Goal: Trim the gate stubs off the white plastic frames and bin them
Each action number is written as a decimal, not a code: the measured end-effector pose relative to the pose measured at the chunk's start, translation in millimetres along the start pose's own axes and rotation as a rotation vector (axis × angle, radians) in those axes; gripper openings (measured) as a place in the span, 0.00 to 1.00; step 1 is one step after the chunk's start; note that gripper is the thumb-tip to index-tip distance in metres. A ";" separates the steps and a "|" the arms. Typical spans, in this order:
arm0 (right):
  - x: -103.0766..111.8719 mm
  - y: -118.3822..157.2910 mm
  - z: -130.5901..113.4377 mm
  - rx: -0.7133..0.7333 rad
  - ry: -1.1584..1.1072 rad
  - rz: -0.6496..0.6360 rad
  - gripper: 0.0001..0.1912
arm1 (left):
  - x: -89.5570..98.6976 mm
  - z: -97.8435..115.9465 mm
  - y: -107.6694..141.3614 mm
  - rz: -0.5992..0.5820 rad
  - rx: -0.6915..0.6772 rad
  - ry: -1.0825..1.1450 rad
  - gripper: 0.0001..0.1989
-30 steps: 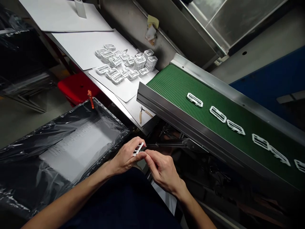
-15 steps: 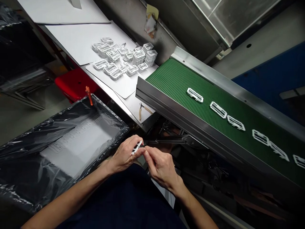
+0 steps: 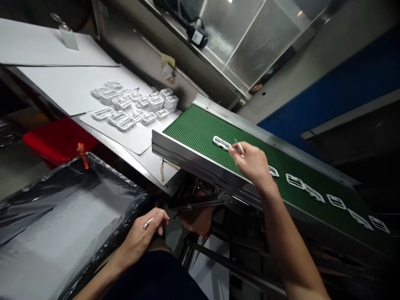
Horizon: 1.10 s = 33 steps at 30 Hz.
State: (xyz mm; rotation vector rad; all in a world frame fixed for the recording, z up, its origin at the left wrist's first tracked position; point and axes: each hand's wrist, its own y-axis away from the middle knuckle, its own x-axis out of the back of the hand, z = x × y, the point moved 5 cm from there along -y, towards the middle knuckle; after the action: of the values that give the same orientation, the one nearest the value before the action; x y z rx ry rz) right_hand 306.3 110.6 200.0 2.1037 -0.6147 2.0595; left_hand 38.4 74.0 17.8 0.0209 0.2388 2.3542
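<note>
My left hand [image 3: 142, 233] is closed low in front of me, beside the black-lined bin. Only a narrow edge of a white plastic frame [image 3: 148, 223] shows in its grip. My right hand [image 3: 251, 162] reaches over the green conveyor belt [image 3: 187, 125]. A slender pale tool [image 3: 240, 146] with a fine tip pokes out between its fingers; its kind is unclear. Those fingertips meet the right end of another white plastic frame [image 3: 220, 142] lying on the belt. More white frames [image 3: 336, 201] lie farther down the belt, one partly behind my wrist.
Stacks of white frames [image 3: 125, 104] cover part of the white-sheeted table [image 3: 56, 83] at left. Tan-handled cutters [image 3: 163, 170] lie near its corner. The bin [image 3: 137, 200] has an orange clip [image 3: 82, 155] on its rim. A metal side rail [image 3: 187, 155] edges the conveyor.
My right hand has left my left hand and moved up and right onto the belt, at a white frame. My left hand keeps its frame. The view has shifted right and upward.
</note>
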 end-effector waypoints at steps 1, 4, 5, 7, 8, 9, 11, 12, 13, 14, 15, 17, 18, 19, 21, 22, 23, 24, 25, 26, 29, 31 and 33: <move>0.7 -25.0 13.0 -0.034 0.071 -0.025 0.16 | -1.8 -1.6 -0.1 -0.001 0.024 0.013 0.16; -24.1 -78.0 42.2 -0.119 0.087 -0.263 0.20 | -1.5 -6.3 0.6 0.059 0.067 0.053 0.15; -36.2 -87.0 47.9 -0.137 0.063 -0.347 0.21 | 0.7 -8.3 1.1 0.090 0.081 0.074 0.15; -55.3 -95.4 54.9 -0.153 0.029 -0.440 0.21 | 6.2 -12.3 2.1 0.134 0.106 0.111 0.15; -60.1 -96.9 57.0 -0.154 0.025 -0.441 0.21 | 8.8 -13.8 2.3 0.141 0.114 0.126 0.14; -61.6 -97.1 58.3 -0.153 0.025 -0.429 0.22 | 11.0 -14.7 2.2 0.141 0.116 0.140 0.14; -56.3 -92.8 57.4 -0.152 0.026 -0.416 0.22 | 13.8 -14.5 1.1 0.138 0.103 0.171 0.14; -49.2 -88.1 53.8 -0.146 0.019 -0.398 0.22 | 14.3 -13.4 0.1 0.140 0.096 0.192 0.13; -39.5 -80.8 46.8 -0.127 -0.001 -0.368 0.23 | 14.2 -11.7 -1.3 0.147 0.091 0.216 0.13; -28.3 -70.3 36.2 -0.091 -0.037 -0.328 0.23 | 13.5 -9.3 -3.0 0.155 0.086 0.247 0.12; -16.9 -56.0 22.1 -0.042 -0.090 -0.281 0.23 | 12.2 -6.0 -5.0 0.162 0.080 0.283 0.12; 0.4 -16.0 -13.4 0.091 -0.236 -0.215 0.23 | 9.2 4.1 -9.5 0.168 0.038 0.380 0.12; 3.4 8.0 -31.1 0.136 -0.308 -0.207 0.22 | 7.7 11.0 -11.8 0.161 -0.006 0.434 0.14; 1.4 33.1 -47.6 0.170 -0.381 -0.221 0.22 | 6.3 18.4 -13.7 0.142 -0.059 0.493 0.18; -15.5 80.0 -73.4 0.195 -0.549 -0.264 0.20 | 5.4 31.5 -15.7 0.099 -0.160 0.609 0.26; -29.9 99.6 -81.3 0.171 -0.627 -0.294 0.20 | 5.7 35.6 -15.7 0.083 -0.190 0.646 0.29; -46.5 115.9 -86.2 0.134 -0.707 -0.318 0.19 | 6.1 37.4 -15.1 0.070 -0.195 0.661 0.30; -64.3 128.9 -88.7 0.088 -0.782 -0.343 0.19 | 6.6 37.2 -14.0 0.061 -0.182 0.653 0.29; -81.9 139.0 -89.5 0.039 -0.854 -0.365 0.19 | 7.1 35.6 -12.4 0.056 -0.160 0.625 0.27; -98.1 146.7 -89.3 -0.008 -0.925 -0.385 0.19 | 7.3 33.1 -10.7 0.049 -0.136 0.587 0.25; -132.7 161.1 -87.1 -0.123 -1.136 -0.422 0.20 | 6.6 25.2 -5.9 0.032 -0.085 0.507 0.28; -144.3 167.4 -86.4 -0.169 -1.252 -0.428 0.21 | 5.3 22.2 -4.7 0.030 -0.067 0.459 0.30; -150.5 172.6 -86.3 -0.191 -1.315 -0.435 0.21 | 3.8 22.2 -4.8 0.028 -0.070 0.375 0.28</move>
State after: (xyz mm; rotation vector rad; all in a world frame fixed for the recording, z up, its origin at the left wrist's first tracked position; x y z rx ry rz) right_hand 164.0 15.1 25.4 2.8617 -0.3412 0.2021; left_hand 40.9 83.7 38.5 -0.4562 0.3388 2.3788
